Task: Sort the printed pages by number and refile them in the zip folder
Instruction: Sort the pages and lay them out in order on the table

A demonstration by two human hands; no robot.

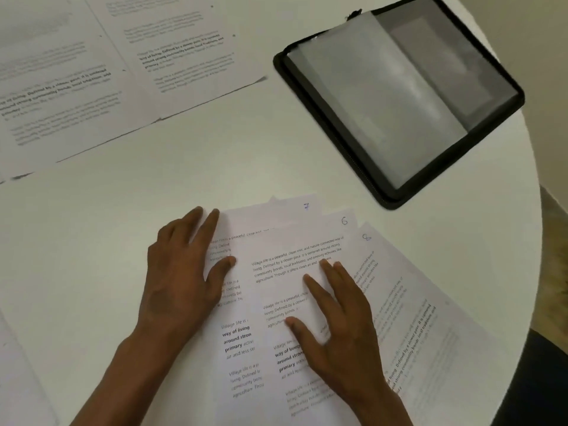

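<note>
Round white worktop (276, 142), matte, its curved edge sweeping down the right side. Beyond that edge, pale wall at far right, a strip of brownish floor lower down, something dark at the near right corner, too dim to identify.

Near centre, a fanned stack of printed pages (353, 302): three handwritten numbers legible at the top corners. Page 6 (295, 247) on top, page 7 (289, 213) under it and peeking out to the far left, page 8 (396, 272) under it and spread to the right. More sheets possibly beneath; count unclear.

Far left, two more printed sheets (107, 66) side by side, overlapping a little, text blurred. Near left edge, a sliver of one further sheet (18, 379).

Far right, one black zip folder (399, 99), lying open and flat, grey translucent sleeves inside, well apart from the fanned stack.

Two hands, both flat with fingers straight and spread. Left hand (181, 272) half on bare worktop, fingertips and thumb on the left margin of page 7. Right hand (341, 321) pressed palm-down on page 6, holding nothing.
</note>
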